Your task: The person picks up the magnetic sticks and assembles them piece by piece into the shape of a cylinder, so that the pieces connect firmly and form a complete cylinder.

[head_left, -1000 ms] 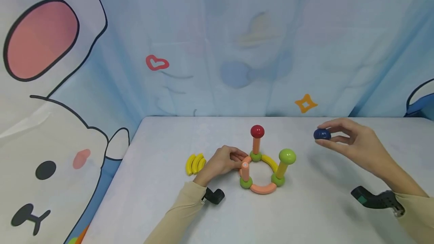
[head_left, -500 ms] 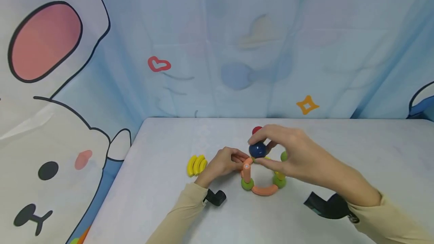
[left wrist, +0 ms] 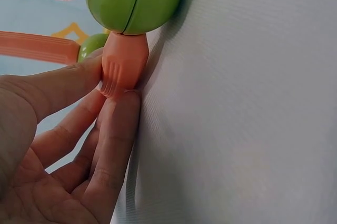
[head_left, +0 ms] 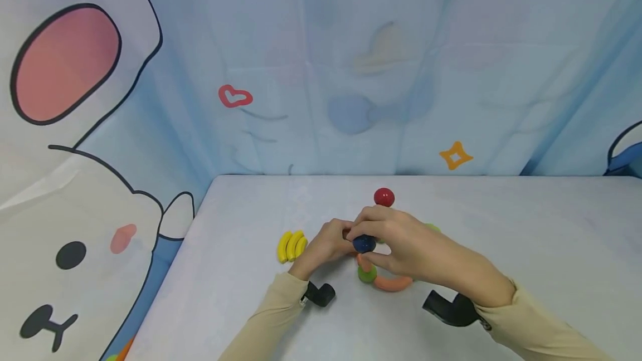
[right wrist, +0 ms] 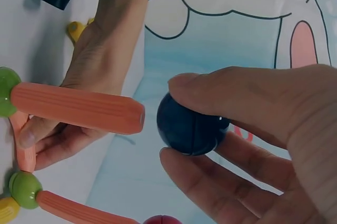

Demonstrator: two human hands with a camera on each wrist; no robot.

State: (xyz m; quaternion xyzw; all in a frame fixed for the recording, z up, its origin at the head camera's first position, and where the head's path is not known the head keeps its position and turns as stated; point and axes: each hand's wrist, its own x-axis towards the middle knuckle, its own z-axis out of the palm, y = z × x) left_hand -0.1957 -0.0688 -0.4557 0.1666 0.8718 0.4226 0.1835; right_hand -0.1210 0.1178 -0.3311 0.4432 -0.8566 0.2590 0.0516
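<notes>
My right hand [head_left: 408,244] pinches a dark blue ball [right wrist: 184,129] between thumb and fingers. In the right wrist view the ball sits just off the free end of an orange upright stick [right wrist: 79,108], with a narrow gap between them. That stick rises from a green ball [head_left: 367,273] at a corner of a ring of curved pieces. My left hand [head_left: 327,244] pinches an orange curved piece [left wrist: 125,60] of this ring, close to a green ball joint. A red ball [head_left: 384,197] tops another post behind. My right hand hides much of the ring in the head view.
Several yellow curved pieces [head_left: 291,246] lie side by side on the white table [head_left: 526,238], left of my left hand. Behind the table's far edge hangs a blue printed curtain [head_left: 311,71]. Each wrist carries a black camera mount [head_left: 320,294].
The right hand has come in from the right with the blue ball, past the front of the red-topped post, down to the orange upright stick. My left hand keeps its place on the ring.
</notes>
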